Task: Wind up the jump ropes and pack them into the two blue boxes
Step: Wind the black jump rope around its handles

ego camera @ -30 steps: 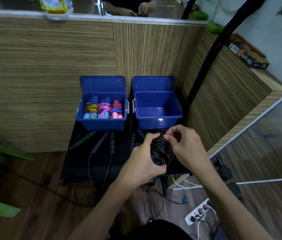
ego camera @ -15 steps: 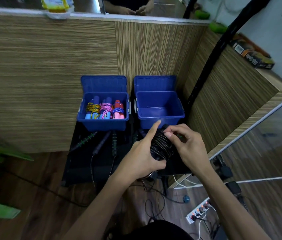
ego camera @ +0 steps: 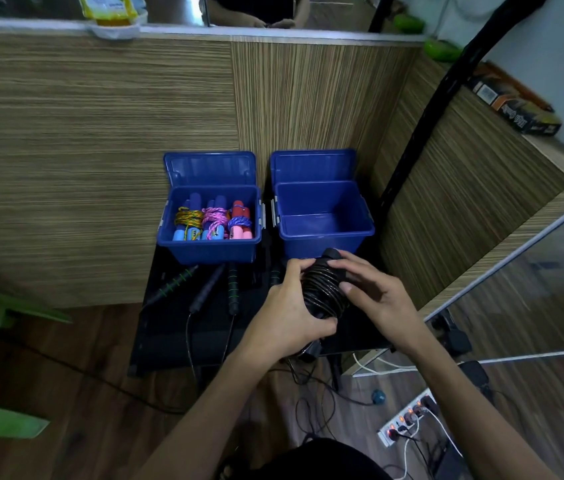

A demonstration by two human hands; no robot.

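Plainly, the left hand (ego camera: pixel 287 313) clasped the wound black rope (ego camera: pixel 323 289) while the right hand (ego camera: pixel 374 299) pinched its coils (just before the empty right blue box (ego camera: pixel 325 244)); a loosened grip could let them spring undone.

Striped wood-grain partition (ego camera: pixel 100 150), dark wood floor (ego camera: pixel 66 393), dim light

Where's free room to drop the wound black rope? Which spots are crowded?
The right box is bare inside, directly beyond the rope bundle held by the left hand and right hand. The left box is packed with three colored ropes. Loose handles clutter the black table before it.
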